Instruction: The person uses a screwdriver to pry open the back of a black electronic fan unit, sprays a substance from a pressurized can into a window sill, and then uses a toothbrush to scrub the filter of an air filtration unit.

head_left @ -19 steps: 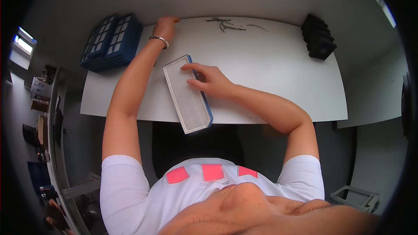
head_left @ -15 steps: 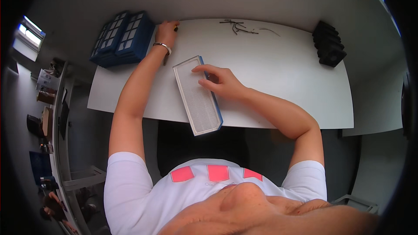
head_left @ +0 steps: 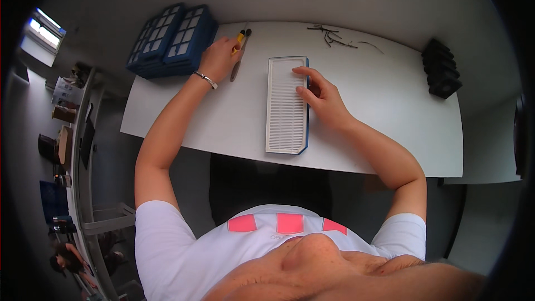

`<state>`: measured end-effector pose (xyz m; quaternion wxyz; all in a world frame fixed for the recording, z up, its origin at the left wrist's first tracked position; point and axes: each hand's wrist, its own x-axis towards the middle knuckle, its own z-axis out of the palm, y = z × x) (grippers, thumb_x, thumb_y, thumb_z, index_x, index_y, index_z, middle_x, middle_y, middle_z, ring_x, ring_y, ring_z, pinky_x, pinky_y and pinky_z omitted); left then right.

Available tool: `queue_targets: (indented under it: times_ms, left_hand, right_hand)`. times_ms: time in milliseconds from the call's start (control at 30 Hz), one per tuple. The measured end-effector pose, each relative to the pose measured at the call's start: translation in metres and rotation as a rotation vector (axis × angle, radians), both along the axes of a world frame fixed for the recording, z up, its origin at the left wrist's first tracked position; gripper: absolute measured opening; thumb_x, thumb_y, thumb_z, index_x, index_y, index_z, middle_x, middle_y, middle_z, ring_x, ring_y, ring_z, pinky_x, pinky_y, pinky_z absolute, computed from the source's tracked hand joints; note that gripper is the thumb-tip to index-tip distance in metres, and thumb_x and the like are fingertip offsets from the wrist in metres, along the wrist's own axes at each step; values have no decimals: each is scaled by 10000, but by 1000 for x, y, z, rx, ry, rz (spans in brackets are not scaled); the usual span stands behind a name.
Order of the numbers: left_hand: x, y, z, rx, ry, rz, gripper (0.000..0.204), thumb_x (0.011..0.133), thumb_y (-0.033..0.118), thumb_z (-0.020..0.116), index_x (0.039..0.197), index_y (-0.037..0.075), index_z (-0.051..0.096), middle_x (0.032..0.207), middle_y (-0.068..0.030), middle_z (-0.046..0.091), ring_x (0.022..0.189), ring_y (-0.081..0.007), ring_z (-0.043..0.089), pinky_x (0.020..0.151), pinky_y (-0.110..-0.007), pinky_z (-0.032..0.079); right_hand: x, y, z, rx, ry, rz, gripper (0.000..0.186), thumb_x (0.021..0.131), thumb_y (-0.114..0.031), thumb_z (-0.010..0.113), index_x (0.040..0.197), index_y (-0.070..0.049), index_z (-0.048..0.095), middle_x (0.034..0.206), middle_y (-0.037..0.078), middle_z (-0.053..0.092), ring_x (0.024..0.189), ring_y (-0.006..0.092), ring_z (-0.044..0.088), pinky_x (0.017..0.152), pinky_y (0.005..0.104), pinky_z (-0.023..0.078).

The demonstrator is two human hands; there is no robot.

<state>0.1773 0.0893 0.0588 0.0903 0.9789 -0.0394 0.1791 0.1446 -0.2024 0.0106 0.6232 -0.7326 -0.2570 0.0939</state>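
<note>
A long pleated air filter (head_left: 287, 114) with a white frame and blue side lies on the white table in front of me. Along its right edge, my right hand (head_left: 326, 97) grips it, thumb and forefinger over the pleats and the other fingers partly hidden. Further left, my left hand (head_left: 218, 60) is closed around a yellow-and-black handled tool (head_left: 240, 38); its working end is hidden by the fingers. Just right of that hand lies a slim grey tool (head_left: 236, 72) with a black end, its exact kind unclear.
Blue filters with white grid faces (head_left: 181, 39) are stacked at the table's back left. Several dark thin strips (head_left: 332, 36) lie near the back edge. Stacked black parts (head_left: 440, 69) stand at the far right. Shelving (head_left: 83, 150) with assorted items runs along the left.
The filter, held by my right hand, has turned from slanted to nearly straight and moved back from the table's front edge. My left hand has drawn nearer with the yellow-and-black tool.
</note>
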Motion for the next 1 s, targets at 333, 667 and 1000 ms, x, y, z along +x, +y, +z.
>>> queue_targets:
  times_ms: [333,667,1000]
  left_hand:
    - [-26,1,-21,140,146,-6,240,865,85,573,1102,55,592,978,-143,662,893,-331,674,787,-432,563]
    - [-15,-8,-24,-247,-62,-206,124,931,160,555,972,51,599,863,-129,664,742,-273,651,676,-395,514]
    - [-28,-2,-15,-423,207,-408,186,904,241,704,926,57,709,773,-47,660,652,-146,592,573,-271,439]
  right_hand:
    - [-8,-5,29,-503,-188,6,392,943,-355,620,1240,-100,587,713,95,632,651,235,617,651,342,493]
    - [-14,-1,19,-327,-808,419,695,723,-506,807,1311,-204,590,1218,101,600,1129,297,550,914,419,457]
    - [-16,-2,17,-346,-669,703,963,564,-562,832,1391,-189,509,1515,100,404,1409,359,347,1115,503,298]
